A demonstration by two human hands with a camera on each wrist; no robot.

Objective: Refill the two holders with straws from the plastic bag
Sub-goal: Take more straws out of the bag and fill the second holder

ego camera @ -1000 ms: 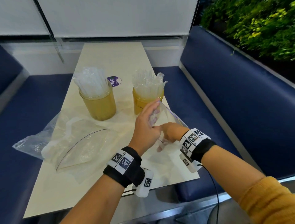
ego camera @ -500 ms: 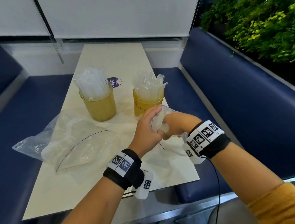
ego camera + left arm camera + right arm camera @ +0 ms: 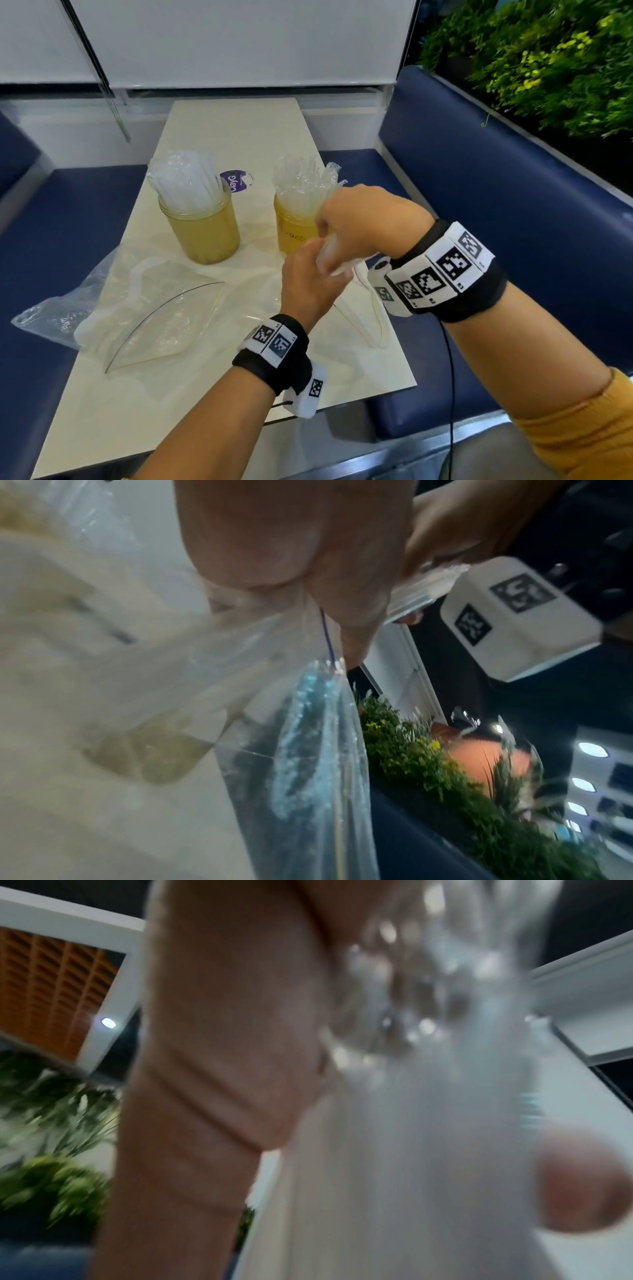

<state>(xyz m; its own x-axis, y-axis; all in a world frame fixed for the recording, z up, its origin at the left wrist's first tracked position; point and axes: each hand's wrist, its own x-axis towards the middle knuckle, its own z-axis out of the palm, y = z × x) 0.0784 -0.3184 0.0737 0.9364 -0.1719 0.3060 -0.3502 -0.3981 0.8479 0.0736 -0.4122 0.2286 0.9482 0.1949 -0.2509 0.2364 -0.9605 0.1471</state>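
Observation:
Two amber jars stand on the cream table (image 3: 239, 130), the left holder (image 3: 202, 233) and the right holder (image 3: 291, 236), both packed with clear-wrapped straws. My right hand (image 3: 359, 222) grips a bundle of wrapped straws (image 3: 337, 265) just in front of the right holder, lifted off the table. The right wrist view shows the straws (image 3: 428, 1056) blurred between my curled fingers (image 3: 212, 1042). My left hand (image 3: 308, 284) is just below and pinches the edge of the clear zip bag (image 3: 308, 750), which hangs from it. The bag (image 3: 368, 315) trails onto the table near the right edge.
A second clear bag (image 3: 154, 315) lies open and flat on the left of the table, over crumpled plastic (image 3: 51, 315) that overhangs the left edge. A purple sticker (image 3: 234, 181) sits between the holders. Blue bench seats (image 3: 513, 212) flank the table; plants (image 3: 548, 51) rise behind the right one.
My right hand has come up out of the bag with a bundle of straws and risen toward the right holder. My left hand has closed on the bag's edge and lifted slightly.

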